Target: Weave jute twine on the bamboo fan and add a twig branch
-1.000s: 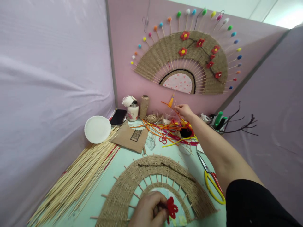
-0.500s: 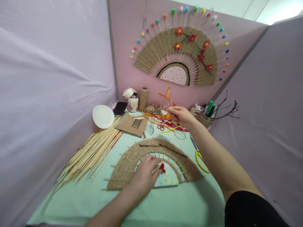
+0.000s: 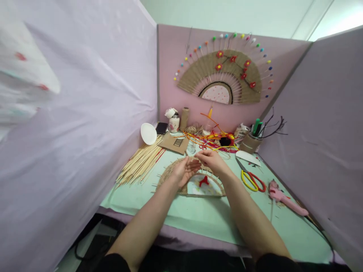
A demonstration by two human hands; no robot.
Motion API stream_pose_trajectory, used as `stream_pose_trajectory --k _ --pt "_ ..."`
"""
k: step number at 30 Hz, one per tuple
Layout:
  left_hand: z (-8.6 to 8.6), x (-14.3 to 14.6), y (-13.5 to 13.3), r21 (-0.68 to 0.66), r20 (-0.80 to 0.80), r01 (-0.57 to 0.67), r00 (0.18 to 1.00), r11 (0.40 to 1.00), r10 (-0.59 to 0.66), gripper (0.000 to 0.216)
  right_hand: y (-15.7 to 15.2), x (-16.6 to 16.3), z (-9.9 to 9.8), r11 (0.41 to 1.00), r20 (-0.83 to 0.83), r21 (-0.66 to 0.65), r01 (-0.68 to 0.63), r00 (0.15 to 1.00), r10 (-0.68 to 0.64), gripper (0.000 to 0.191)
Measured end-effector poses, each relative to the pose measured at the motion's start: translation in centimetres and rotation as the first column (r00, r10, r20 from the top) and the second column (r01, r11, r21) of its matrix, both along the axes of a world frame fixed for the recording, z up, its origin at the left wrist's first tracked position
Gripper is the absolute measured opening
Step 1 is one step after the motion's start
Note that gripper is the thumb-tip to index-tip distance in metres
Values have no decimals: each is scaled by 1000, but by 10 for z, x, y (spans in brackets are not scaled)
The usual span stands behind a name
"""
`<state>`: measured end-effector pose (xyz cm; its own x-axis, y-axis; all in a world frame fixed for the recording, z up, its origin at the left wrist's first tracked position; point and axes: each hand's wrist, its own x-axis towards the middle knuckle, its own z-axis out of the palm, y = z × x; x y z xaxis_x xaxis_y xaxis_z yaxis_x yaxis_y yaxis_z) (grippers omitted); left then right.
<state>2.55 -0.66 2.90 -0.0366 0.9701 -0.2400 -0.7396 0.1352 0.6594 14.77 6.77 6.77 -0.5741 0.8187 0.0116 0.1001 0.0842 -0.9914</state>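
A half-round woven twine fan (image 3: 169,176) lies on the green table cover, and both hands hover over its top. My left hand (image 3: 183,170) is turned palm up with its fingers loosely spread and nothing in it. My right hand (image 3: 210,160) meets it from the right, fingertips pinched together at the left hand's fingers; what they hold is too small to make out. A red pipe-cleaner flower (image 3: 203,181) lies loose on the fan's pale centre, just below the hands.
A bundle of bamboo sticks (image 3: 141,164) lies to the left, with a paper plate (image 3: 148,133) and cardboard (image 3: 174,142) behind it. Coloured pipe cleaners (image 3: 213,138) are piled at the back. Yellow scissors (image 3: 251,180) and a pink glue gun (image 3: 284,197) lie to the right. A finished fan (image 3: 224,73) hangs on the wall.
My right hand came back from the pipe-cleaner pile to meet the left. My left hand let go of the red flower, which now lies on the fan. The camera pulled back.
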Motion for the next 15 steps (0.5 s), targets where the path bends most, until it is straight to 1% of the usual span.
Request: stream_pose_trajectory --k 5,8,12,15 --pt "-7 1 3 1 -20 -11 1000 1000 11 39 -8 8 -13 998 63 58 -1 998 -3 25" --pt "-13 3 5 21 -55 -7 998 1000 8 28 -9 12 -20 994 97 109 15 995 -25 26" --pt "-18 6 6 53 -91 -12 996 999 17 13 -10 12 -23 991 90 130 3 996 -15 30" --pt "-19 7 6 61 -121 -41 991 997 48 12 -10 12 -23 991 81 133 -22 997 11 29"
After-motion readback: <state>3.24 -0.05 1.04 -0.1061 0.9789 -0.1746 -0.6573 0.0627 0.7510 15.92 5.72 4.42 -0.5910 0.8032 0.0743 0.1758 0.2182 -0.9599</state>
